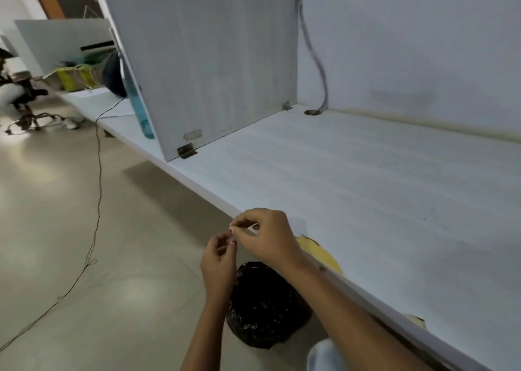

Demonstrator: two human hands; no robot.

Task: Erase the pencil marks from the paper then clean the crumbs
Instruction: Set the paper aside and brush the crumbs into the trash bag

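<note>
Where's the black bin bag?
Head view, bottom centre: the bin bag sits on the floor by the desk edge, below the left hand and right hand.

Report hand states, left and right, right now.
Left hand: fingers curled; whether it holds anything cannot be told.
Right hand: fingertips pinched together against the left hand's; what they pinch, if anything, cannot be told.
</note>
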